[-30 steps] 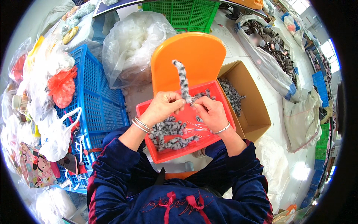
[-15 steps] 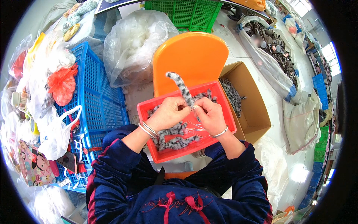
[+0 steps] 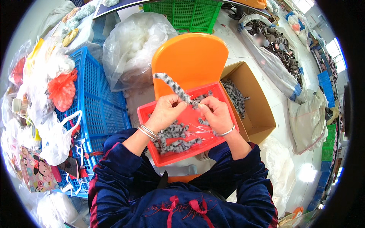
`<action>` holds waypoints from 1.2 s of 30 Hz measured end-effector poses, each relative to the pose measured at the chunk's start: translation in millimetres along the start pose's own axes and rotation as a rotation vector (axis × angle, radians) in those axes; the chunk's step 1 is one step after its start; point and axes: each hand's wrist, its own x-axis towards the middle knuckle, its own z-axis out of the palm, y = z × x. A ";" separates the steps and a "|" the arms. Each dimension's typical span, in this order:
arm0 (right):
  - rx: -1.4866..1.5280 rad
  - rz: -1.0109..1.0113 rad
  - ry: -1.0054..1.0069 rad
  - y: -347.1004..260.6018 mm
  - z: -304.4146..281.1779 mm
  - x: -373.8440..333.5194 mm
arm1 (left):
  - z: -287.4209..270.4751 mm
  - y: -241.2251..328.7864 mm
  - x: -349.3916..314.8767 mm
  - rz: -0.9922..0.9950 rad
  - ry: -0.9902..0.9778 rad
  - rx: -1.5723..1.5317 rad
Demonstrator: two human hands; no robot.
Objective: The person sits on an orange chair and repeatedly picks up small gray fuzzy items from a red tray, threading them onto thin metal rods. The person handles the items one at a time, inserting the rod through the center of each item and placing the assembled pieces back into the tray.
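My left hand (image 3: 164, 114) is closed around the lower end of a grey, black-spotted plush tail (image 3: 171, 84), its free end curving up and to the left. In my right hand (image 3: 216, 116), finger and thumb pinch a thin whitish wire or strand (image 3: 195, 102) at the tail's lower end. Both hands are over a red plastic tray (image 3: 185, 117). Inside it lie several more spotted plush pieces (image 3: 176, 145) and a few thin white wires (image 3: 199, 132).
Behind the tray stands an orange chair back (image 3: 190, 64). At right, a cardboard box (image 3: 256, 106) contains more spotted pieces. A bag of white stuffing (image 3: 138, 49) sits at the back left. A blue crate (image 3: 100, 110) is on the left, a green crate (image 3: 182, 15) at the back.
My hands have moved slightly apart, exposing the thin strand between them. The plush tail has shifted left and leans further over.
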 end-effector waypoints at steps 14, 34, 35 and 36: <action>0.086 0.218 -0.148 -13.1 -15.1 5.0 | 4.7 -4.2 -3.2 0.058 0.008 -0.089; -0.192 -0.054 -0.151 -4.9 -14.8 6.5 | -9.9 13.6 3.5 -0.040 -0.047 -0.305; -0.193 -0.064 -0.147 -5.9 -13.9 6.1 | -8.5 10.8 3.6 -0.016 -0.047 -0.302; -0.194 -0.074 -0.142 -6.7 -13.0 5.3 | -6.9 9.3 3.2 0.007 -0.047 -0.298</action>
